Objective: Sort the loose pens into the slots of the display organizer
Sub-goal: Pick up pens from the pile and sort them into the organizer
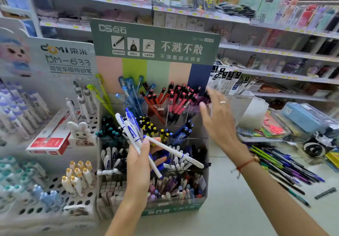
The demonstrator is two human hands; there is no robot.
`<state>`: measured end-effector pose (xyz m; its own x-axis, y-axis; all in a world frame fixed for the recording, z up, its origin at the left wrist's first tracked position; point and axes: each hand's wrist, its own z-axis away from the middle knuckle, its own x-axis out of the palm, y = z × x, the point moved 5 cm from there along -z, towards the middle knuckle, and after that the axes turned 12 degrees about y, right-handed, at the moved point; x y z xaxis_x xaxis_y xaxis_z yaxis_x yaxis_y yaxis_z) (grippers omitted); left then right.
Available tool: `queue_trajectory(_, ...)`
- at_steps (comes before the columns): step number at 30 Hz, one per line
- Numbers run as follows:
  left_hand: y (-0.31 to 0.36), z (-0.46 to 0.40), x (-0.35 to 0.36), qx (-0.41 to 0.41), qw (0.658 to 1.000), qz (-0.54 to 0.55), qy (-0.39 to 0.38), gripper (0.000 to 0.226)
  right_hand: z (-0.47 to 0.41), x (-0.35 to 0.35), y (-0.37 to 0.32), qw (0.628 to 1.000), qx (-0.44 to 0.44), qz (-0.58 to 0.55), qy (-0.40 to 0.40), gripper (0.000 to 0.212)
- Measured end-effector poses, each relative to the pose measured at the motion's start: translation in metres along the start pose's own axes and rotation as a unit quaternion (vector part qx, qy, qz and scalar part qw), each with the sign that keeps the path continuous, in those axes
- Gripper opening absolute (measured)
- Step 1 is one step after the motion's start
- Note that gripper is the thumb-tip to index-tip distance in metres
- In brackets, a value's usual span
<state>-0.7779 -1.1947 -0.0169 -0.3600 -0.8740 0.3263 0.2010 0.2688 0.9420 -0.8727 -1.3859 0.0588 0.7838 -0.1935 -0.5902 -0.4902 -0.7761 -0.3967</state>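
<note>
Our left fingers (146,144) were curled round a bundle of white-and-blue pens (132,131), held in front of the display organizer (154,52). Our right fingers (211,96) were spread straight and empty, the right hand (218,118) raised beside the upper right slots where the red pens (176,100) stood. A pile of loose pens (282,164) lay on the desk (229,208) to the right. We judged the step to be slotting the held bundle; next the right hand would need to pinch one pen and find the matching white-pen slot (113,158).
</note>
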Motion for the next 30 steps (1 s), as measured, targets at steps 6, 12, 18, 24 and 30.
queue_trajectory(6, -0.002, -0.001, -0.026, 0.014, 1.000, -0.018, 0.022, 0.031, 0.100, 0.010, -0.054, 0.883, 0.140, -0.186, -0.408, 0.032)
queue_trajectory(12, -0.005, -0.001, -0.050, -0.006, 0.999, -0.026, 0.031, 0.026, 0.134, 0.008, -0.079, 0.889, 0.126, -0.268, -0.349, 0.019)
queue_trajectory(18, -0.011, 0.005, -0.069, -0.015, 0.996, -0.083, -0.034, 0.013, 0.133, 0.014, -0.071, 0.888, 0.197, -0.298, -0.291, 0.026)
queue_trajectory(24, -0.002, -0.003, -0.094, 0.023, 0.992, -0.109, -0.067, 0.017, 0.098, -0.024, -0.045, 0.884, 0.204, -0.291, -0.304, 0.017)
queue_trajectory(30, -0.001, 0.000, -0.091, 0.021, 0.968, -0.155, -0.194, 0.033, 0.092, -0.025, -0.073, 0.859, 0.142, -0.305, -0.385, 0.016)
